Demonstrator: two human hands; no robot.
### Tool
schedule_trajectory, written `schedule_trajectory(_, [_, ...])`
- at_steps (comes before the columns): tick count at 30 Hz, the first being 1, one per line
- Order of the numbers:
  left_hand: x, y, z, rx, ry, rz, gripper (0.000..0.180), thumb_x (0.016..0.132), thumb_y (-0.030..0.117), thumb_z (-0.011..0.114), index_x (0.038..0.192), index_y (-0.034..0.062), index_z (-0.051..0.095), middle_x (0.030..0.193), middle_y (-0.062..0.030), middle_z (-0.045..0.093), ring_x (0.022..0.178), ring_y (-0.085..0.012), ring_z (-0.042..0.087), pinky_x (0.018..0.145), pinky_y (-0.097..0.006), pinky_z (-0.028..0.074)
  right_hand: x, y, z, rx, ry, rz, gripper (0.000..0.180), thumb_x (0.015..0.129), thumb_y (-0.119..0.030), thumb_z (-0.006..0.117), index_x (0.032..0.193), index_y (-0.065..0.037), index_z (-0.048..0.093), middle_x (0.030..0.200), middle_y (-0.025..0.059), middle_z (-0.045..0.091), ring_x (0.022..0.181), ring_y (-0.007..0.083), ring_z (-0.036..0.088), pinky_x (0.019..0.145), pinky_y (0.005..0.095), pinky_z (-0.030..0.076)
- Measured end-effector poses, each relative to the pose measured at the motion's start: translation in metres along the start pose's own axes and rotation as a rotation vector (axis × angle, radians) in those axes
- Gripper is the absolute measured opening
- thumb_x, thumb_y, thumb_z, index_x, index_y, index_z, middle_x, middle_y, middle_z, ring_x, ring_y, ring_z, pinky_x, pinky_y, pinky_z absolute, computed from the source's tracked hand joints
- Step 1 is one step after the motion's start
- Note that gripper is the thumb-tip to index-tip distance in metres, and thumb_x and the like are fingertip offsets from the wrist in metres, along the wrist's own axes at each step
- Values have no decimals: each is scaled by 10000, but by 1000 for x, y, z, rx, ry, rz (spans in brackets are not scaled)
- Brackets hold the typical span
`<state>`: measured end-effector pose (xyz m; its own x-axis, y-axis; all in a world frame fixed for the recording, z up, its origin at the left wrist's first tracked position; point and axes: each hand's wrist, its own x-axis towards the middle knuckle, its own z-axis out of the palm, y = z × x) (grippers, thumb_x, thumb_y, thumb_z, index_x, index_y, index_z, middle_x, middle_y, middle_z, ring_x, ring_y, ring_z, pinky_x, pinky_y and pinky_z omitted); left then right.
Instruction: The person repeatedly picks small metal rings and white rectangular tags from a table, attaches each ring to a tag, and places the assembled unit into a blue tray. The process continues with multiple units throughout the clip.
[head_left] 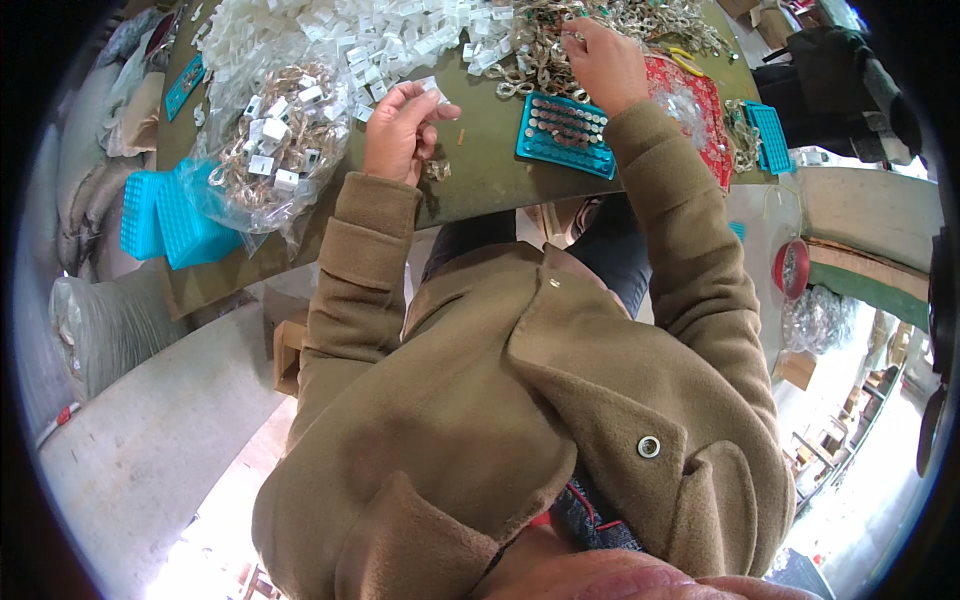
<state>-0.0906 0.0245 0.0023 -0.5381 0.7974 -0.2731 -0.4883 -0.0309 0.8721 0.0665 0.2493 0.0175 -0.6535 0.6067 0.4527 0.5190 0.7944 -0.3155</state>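
My left hand (398, 132) is raised over the olive table (480, 185), its thumb and fingers closed on a small white plastic piece (431, 88). Ahead of it spreads a large heap of similar white pieces (405, 40). My right hand (610, 68) reaches to the edge of a pile of beige coiled cords (540, 55). Its fingertips are pinched together there, and what lies between them is too small to make out. Below that hand is a teal ribbed tray (565, 160) with rows of small round pieces. A small coiled bundle (437, 170) lies by my left wrist.
A clear plastic bag (225, 190) of cords with white pieces bulges at the table's left, beside stacked teal trays (190, 225). To the right are a red patterned cloth (705, 125), yellow-handled pliers (686, 62) and another teal tray (768, 137). A red bowl (791, 268) stands beyond.
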Motion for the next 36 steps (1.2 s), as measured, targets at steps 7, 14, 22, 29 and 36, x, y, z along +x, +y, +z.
schedule_trajectory(7, [-5,2,-10,-317,-38,-145,163,958,183,562,1094,112,507,1056,-159,668,725,-46,618,510,-135,474,2,0,-4,32,-30,-107,181,863,-236,647,1013,-141,687,908,75,684,790,280,660,688,376,529])
schedule_trajectory(14, [-8,-8,0,-367,-86,-212,257,941,134,600,1189,99,542,1070,-64,623,876,-100,641,581,-173,524,-3,16,-12,996,-112,229,224,960,-194,587,1106,-31,635,995,44,680,763,72,618,636,236,507])
schedule_trajectory(22, [-21,0,29,-405,-270,-176,364,967,181,558,1290,20,508,1061,-24,596,922,-77,583,674,-168,494,-22,-30,-31,1114,-316,261,205,927,-165,636,1092,-58,693,826,-24,665,608,19,524,543,183,427])
schedule_trajectory(29, [-34,0,51,-156,-113,-118,157,897,162,641,1032,82,633,890,11,650,705,-42,560,552,-192,417,-52,-78,-40,722,-179,-103,175,899,-153,671,1043,-57,696,784,-19,658,637,15,539,560,183,446])
schedule_trajectory(36, [-43,-2,56,-94,-207,-199,129,885,190,653,969,92,658,753,30,617,624,-23,484,488,-171,324,-62,-72,-34,889,-100,30,156,885,-104,676,1017,-23,693,794,-21,667,702,24,573,600,183,459])
